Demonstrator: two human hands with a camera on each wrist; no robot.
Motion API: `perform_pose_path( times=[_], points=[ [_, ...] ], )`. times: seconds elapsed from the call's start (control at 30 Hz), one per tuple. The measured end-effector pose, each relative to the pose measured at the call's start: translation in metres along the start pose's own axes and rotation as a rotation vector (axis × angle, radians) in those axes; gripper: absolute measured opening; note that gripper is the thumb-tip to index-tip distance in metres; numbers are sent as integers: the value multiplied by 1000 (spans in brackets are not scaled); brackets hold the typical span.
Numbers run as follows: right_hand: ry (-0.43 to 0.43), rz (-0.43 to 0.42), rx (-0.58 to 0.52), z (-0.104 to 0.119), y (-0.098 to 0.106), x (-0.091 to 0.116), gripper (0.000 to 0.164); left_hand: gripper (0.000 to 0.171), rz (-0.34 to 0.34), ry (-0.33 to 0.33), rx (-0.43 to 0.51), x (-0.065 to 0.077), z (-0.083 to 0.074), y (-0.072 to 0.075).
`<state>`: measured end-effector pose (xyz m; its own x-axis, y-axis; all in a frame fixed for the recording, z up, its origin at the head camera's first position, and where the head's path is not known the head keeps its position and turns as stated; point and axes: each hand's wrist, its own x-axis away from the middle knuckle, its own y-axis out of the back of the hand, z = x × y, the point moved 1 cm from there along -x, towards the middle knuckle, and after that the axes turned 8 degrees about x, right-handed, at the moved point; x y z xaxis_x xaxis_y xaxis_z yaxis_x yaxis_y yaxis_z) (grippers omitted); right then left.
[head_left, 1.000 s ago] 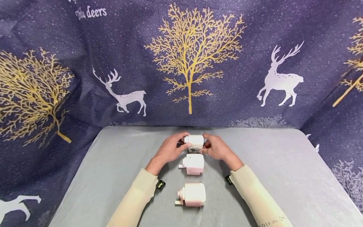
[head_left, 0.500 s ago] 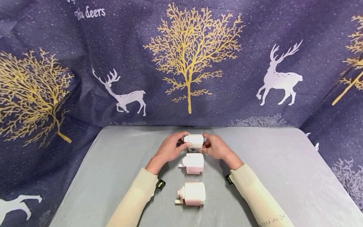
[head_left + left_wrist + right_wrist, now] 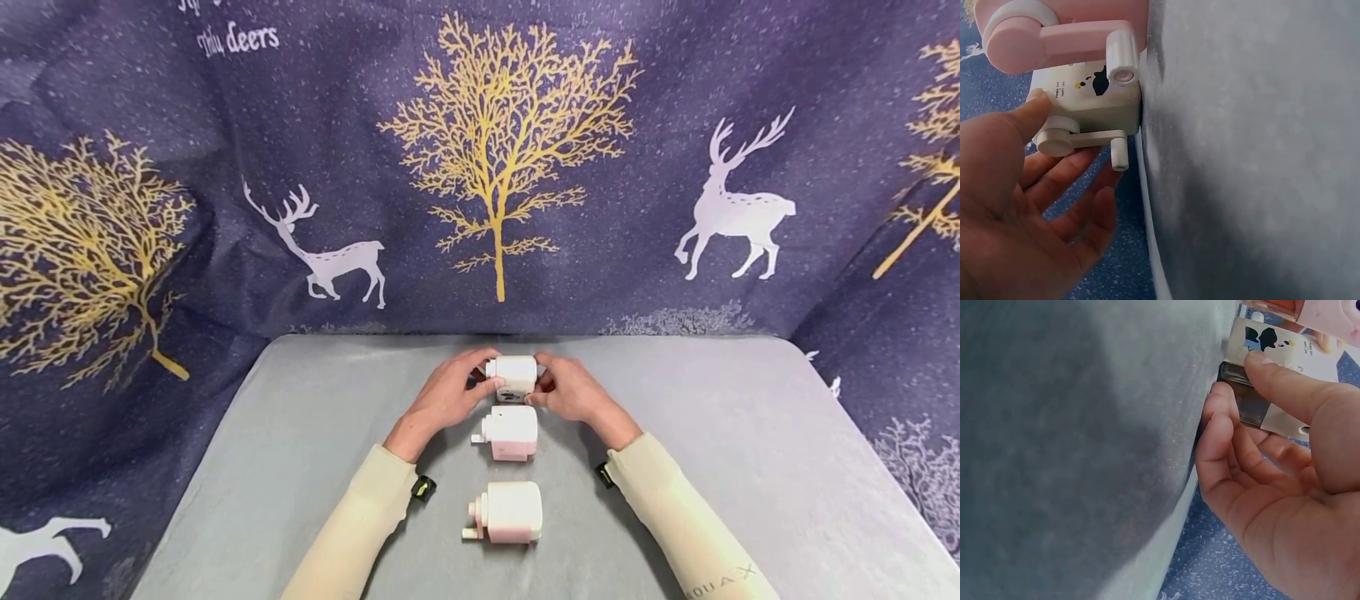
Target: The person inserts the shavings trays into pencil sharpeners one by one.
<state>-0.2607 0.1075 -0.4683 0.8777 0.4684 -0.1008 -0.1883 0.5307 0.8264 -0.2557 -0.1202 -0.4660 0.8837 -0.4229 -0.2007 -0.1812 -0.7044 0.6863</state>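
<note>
A cream-white hand-crank pencil sharpener [image 3: 517, 367] with a panda print on its front stands at the far end of the table. My left hand [image 3: 447, 393] holds its crank side, thumb at the front and fingers reaching behind. In the left wrist view, its small crank [image 3: 1097, 139] hangs over the curved fingers. On the other side my right hand [image 3: 573, 390] grips it between thumb and fingers. The right wrist view shows that thumb on the front panel, beside a dark see-through shavings drawer [image 3: 1247, 400].
Nearer to me stands a pink-and-white crank sharpener [image 3: 513, 433], and closer still a second pink sharpener [image 3: 514, 512], all in one line with cranks to the left. The grey table [image 3: 300, 467] meets a dark blue cloth [image 3: 450, 317] printed with deer and trees.
</note>
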Motion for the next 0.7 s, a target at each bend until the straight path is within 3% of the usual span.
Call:
perform_pose_path(
  times=[0.7],
  points=[
    [36, 2, 49, 1, 6, 0, 33, 55, 22, -32, -36, -4, -2, 6]
  ],
)
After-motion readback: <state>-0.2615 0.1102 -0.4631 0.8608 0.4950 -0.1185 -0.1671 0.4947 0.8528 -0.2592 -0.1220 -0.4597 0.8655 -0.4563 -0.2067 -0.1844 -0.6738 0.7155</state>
